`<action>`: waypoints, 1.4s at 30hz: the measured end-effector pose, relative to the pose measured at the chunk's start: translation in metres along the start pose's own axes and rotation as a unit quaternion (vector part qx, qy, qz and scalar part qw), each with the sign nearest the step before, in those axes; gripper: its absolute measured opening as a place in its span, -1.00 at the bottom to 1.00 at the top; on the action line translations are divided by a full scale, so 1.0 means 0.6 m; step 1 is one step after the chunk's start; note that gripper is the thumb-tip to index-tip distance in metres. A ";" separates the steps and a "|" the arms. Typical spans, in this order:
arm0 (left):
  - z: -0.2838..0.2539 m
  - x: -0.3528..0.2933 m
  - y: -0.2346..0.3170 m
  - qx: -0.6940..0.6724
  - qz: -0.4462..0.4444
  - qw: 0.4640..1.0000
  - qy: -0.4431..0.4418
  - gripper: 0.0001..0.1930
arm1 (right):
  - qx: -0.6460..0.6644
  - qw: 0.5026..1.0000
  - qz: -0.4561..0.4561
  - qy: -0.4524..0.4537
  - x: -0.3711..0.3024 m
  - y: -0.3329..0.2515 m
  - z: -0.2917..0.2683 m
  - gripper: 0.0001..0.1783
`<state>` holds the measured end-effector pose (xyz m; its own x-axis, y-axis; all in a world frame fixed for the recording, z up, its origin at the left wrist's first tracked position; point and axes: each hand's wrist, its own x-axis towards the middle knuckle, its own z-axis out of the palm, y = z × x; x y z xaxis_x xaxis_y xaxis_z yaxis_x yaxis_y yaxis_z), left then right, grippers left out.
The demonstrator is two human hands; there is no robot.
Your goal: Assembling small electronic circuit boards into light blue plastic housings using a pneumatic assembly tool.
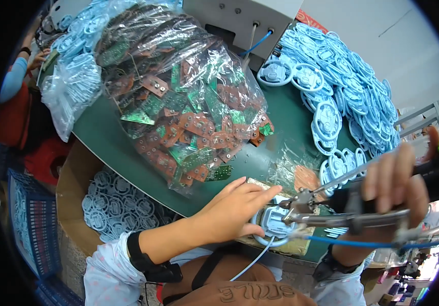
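Observation:
A light blue wheel-shaped plastic housing (275,223) lies on a worn block (297,247) at the table's front edge. My left hand (237,206) steadies it, thumb at its left rim and fingers stretched along its far side. A pale wire (254,261) runs from the housing toward my lap. My right hand (398,181) grips a black power screwdriver (349,200) lying nearly level in this view, with metal rods alongside it. Its metal nozzle (301,204) is over the housing's right side; whether the tip touches is hidden. A blue hose (352,243) passes beneath the tool.
A clear bag (178,102) of green and brown circuit boards covers the green table's middle. Light blue housings (342,76) are heaped at right. Behind stands a grey machine (240,25). A cardboard box (76,204) holds more housings at lower left. Another person's arm (18,76) shows far left.

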<state>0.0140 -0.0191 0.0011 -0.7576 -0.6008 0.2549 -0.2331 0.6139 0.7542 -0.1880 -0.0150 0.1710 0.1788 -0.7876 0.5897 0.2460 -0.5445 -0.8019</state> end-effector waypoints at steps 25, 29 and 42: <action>0.004 0.002 0.134 -0.096 0.098 0.977 0.162 -0.14 | -0.182 0.960 0.050 0.208 -0.069 -0.145 -0.130 -0.35; -0.020 -0.003 0.150 -0.029 0.136 0.974 0.176 -0.16 | -0.250 0.937 0.023 0.243 -0.071 -0.134 -0.116 -0.36; 0.005 0.028 0.096 -0.148 -0.092 0.984 0.041 -0.39 | -0.283 0.919 -0.012 0.275 -0.055 -0.122 -0.109 -0.30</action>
<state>-0.0139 0.0081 0.0470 -0.6646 -0.7347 0.1361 -0.1643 0.3214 0.9326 -0.2741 0.0322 0.2040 -0.3674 -0.7146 0.5953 -0.3189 -0.5045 -0.8024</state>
